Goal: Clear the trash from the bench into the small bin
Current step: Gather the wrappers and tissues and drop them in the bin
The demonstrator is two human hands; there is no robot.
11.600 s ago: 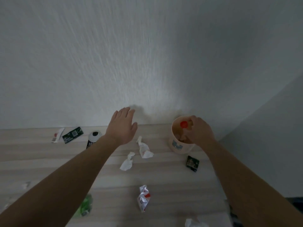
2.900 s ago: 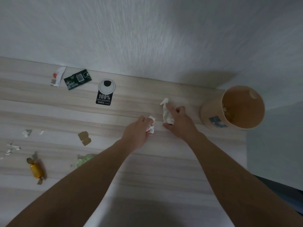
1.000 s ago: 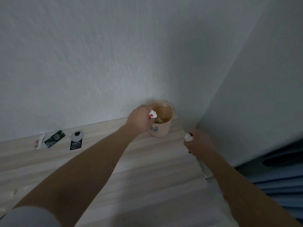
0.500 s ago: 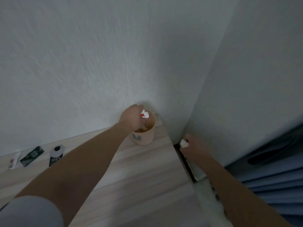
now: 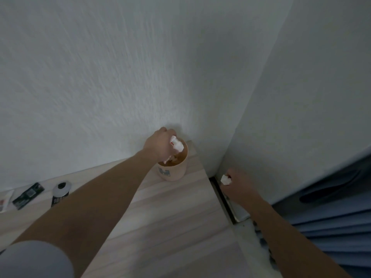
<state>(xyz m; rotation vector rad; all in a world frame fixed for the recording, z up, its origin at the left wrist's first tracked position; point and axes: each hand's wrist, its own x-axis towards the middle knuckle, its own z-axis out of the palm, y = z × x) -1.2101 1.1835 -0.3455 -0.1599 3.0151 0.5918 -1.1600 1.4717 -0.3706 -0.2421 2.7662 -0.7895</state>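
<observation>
Leftward, black tag (image 5: 60, 194), green packet (image 5: 28, 195) and white wrapper (image 5: 5, 199) litter the bench (image 5: 170, 217).

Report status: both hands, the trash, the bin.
Left hand holds crumpled wrapper over small bin. Right hand grips paper wad, off bench edge. Three scraps lie on bench; bin mouth unobstructed.

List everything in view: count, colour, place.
small round bin: one, peach, bench's far right corner.
crumpled wrapper: one, white and red, over the bin's mouth.
crumpled tissue: one, white, beyond the bench's right edge.
round-topped label: one, black and silver, bench's far left.
flat wrapper: one, dark green, beside that label.
sachet: one, white and red, left edge.
wooden bench: one, pale, against the wall.
fabric: one, blue, lower right.
left hand: one, grips the crumpled wrapper.
right hand: one, grips the tissue.
</observation>
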